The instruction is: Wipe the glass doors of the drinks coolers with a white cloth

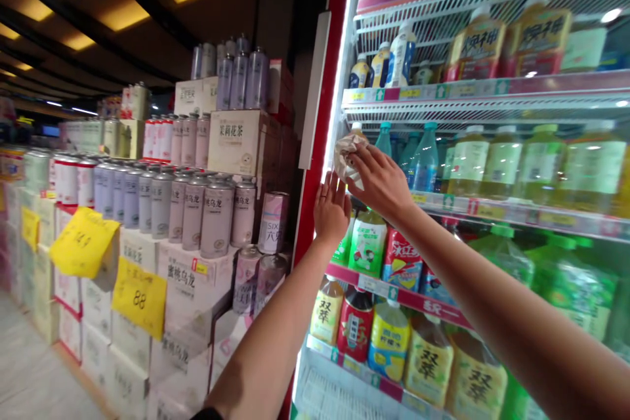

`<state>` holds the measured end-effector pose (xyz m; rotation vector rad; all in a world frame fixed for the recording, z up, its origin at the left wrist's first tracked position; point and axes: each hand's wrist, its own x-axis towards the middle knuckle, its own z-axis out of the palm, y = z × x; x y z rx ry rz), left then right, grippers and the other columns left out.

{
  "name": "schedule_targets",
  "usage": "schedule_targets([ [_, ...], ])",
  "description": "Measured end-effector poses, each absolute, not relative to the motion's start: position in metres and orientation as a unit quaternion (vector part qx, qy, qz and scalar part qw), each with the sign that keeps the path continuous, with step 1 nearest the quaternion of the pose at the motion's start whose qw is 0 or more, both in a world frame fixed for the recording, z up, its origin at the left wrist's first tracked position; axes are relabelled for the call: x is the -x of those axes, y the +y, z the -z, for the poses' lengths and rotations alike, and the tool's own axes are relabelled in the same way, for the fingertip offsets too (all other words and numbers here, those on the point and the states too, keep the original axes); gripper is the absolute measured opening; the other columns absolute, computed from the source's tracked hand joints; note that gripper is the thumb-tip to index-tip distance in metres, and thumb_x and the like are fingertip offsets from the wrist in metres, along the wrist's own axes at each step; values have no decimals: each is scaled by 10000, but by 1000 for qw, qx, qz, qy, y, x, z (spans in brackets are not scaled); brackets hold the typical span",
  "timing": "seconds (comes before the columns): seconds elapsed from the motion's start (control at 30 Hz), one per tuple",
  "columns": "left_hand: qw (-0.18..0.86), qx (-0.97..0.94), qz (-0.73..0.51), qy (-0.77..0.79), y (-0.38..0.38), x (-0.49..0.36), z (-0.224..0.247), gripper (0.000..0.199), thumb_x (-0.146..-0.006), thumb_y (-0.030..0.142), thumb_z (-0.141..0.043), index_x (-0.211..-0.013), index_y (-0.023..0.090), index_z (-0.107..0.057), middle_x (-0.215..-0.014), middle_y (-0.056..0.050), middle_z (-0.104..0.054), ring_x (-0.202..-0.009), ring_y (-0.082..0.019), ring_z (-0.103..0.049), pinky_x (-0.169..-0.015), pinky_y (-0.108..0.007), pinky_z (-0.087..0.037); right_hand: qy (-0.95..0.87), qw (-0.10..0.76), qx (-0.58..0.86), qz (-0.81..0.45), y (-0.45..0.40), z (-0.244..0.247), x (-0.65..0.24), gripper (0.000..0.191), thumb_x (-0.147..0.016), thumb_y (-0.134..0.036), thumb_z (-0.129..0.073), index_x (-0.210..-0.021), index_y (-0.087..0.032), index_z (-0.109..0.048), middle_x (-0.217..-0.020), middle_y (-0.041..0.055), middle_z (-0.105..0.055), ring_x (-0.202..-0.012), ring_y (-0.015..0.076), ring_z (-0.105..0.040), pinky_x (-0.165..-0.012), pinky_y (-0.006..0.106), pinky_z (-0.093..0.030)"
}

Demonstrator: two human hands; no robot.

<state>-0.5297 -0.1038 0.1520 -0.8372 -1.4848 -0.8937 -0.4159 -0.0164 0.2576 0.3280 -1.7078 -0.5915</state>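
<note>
A crumpled whitish cloth or tissue [348,159] is under the fingers of my right hand [377,177], pressed near the lit left edge of a drinks fridge's glass. Just below and to the left, my left hand [333,210] lies with its fingers spread upward against the fridge's edge, nothing in it. The two hands are close together. Behind the glass, bottles stand on shelves [492,210], with a blue bottle [426,157] right of my right hand.
Left of the red fridge frame [322,105] stand stacked drink cartons [236,141] topped with rows of cans [216,216]. Yellow price signs [139,296] hang on the cartons. A pale floor [34,361] shows at the lower left.
</note>
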Motion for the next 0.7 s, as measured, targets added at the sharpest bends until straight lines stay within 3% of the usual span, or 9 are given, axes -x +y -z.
schedule_targets([
  [0.17, 559, 359, 397, -633, -107, 522, -156, 611, -1135, 254, -335, -1739, 238, -244, -1790, -77, -351, -1691, -218, -222, -1400, -514, -275, -745, 602, -143, 250, 5, -243, 406, 367, -1074, -229, -500, -1415, -210, -635, -1458, 144, -706, -1504, 351, -537, -1224, 567, -504],
  [0.33, 567, 362, 394, -626, -108, 520, -156, 674, -1126, 227, -365, -1761, 301, -154, -1810, -41, -311, -1698, -216, -210, -1398, -516, -285, -729, 626, -105, 259, 9, -253, 400, 415, -1091, -186, -469, -1465, -256, -633, -1277, 137, -771, -1325, 350, -652, -1052, 528, -598],
  [0.43, 574, 358, 387, -626, -107, 522, -155, 699, -1114, 204, -381, -1763, 301, -141, -1815, -47, -293, -1698, -221, -217, -1391, -518, -306, -725, 623, -118, 267, 5, -260, 405, 482, -1090, -194, -508, -1551, -303, -596, -1331, 119, -765, -1281, 338, -679, -1024, 521, -610],
  [0.53, 575, 354, 385, -629, -108, 523, -154, 699, -1106, 205, -396, -1760, 294, -163, -1810, -45, -314, -1693, -224, -238, -1389, -521, -311, -727, 614, -163, 261, 6, -259, 409, 445, -1089, -200, -533, -1475, -372, -672, -1410, 51, -753, -1403, 317, -633, -1154, 537, -556],
  [0.7, 566, 368, 390, -626, -112, 519, -154, 729, -1081, 165, -411, -1759, 304, -181, -1811, -33, -314, -1695, -233, -232, -1392, -530, -300, -740, 595, -189, 250, 14, -243, 405, 456, -1066, -135, -495, -1447, -281, -698, -1540, 52, -686, -1549, 297, -520, -1275, 544, -466],
])
